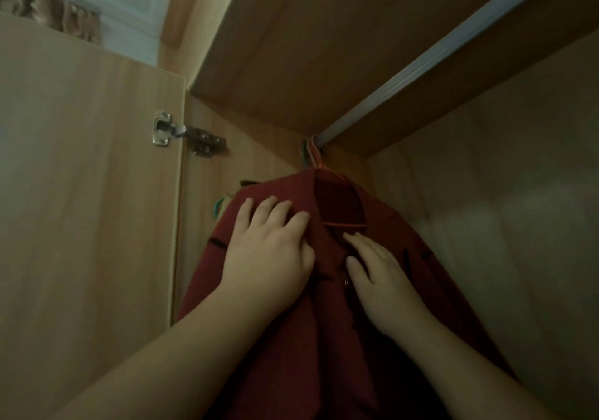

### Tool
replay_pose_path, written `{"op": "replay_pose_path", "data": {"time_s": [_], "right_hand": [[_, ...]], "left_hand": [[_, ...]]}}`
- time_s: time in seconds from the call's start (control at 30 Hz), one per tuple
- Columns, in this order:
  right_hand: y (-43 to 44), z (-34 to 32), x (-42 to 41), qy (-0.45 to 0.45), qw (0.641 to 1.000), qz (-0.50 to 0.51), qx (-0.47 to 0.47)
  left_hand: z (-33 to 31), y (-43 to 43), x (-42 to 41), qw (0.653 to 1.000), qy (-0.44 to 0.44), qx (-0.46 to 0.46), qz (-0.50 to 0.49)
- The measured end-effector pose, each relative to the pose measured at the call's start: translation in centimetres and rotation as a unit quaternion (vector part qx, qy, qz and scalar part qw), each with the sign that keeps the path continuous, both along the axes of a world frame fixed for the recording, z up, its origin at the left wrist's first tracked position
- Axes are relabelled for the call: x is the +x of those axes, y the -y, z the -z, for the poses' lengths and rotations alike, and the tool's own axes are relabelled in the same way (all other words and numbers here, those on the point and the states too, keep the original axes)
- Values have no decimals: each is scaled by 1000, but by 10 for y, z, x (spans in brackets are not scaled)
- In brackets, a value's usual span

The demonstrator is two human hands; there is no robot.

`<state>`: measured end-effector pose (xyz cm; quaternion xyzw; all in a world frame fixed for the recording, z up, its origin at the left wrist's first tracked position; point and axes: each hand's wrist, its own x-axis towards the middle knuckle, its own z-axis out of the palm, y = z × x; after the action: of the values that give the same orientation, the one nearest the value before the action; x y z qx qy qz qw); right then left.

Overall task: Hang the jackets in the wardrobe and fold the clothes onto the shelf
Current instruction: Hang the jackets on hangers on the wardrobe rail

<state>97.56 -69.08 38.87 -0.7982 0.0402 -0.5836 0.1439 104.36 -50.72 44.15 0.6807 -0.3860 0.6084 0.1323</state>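
Red jacket (405,225) on an orange hanger (343,224), hooked over the rail (421,63), centre frame. I see the left hand (269,251) and right hand (379,277) lying flat on its front, fingers spread; the left thumb perhaps catches the lapel. Risk: a downward tug could slide a shoulder off the hanger.

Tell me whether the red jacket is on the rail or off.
On: the red jacket hangs from an orange hanger hooked over the rail.
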Motion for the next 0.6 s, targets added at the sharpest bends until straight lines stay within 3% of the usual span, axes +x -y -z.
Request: {"op": "replay_pose_path", "data": {"time_s": [0.13, 0.37, 0.5, 0.6], "right_hand": [[-75, 55, -28, -38, 999, 17, -12], [-235, 175, -70, -28, 1000, -9, -10], [-340, 268, -73, -152, 988, -38, -10], [-428, 341, -66, -267, 958, -99, -10]], "left_hand": [[70, -67, -5, 998, -61, 13, 13], [205, -215, -29, 979, -195, 50, -18], [300, -332, -50, 954, -276, 83, -76], [369, -427, -72, 926, -344, 90, -128]]}}
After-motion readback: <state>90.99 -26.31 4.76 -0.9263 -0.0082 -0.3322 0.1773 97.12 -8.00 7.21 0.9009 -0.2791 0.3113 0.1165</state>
